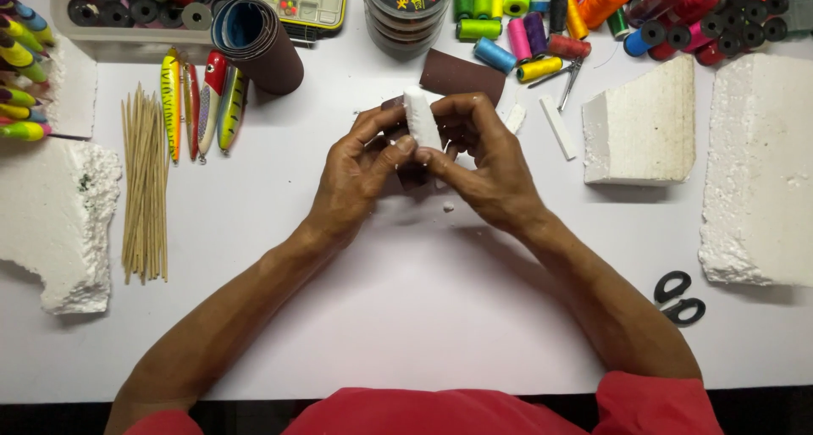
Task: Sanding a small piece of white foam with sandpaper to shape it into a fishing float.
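both hands [428, 160] around foam piece [421, 120]

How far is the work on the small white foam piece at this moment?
Done: the small foam piece is already cut to a narrow block. In hand: left hand and right hand hold it against brown sandpaper; crumbs lie below. Left: it looks plain and blocky beside the painted lures.

white table [423, 316] is packed: foam blocks [639, 121], bamboo skewers [146, 185], fishing lures [199, 100], thread spools [525, 28], sandpaper roll [262, 45], scissors [679, 298].
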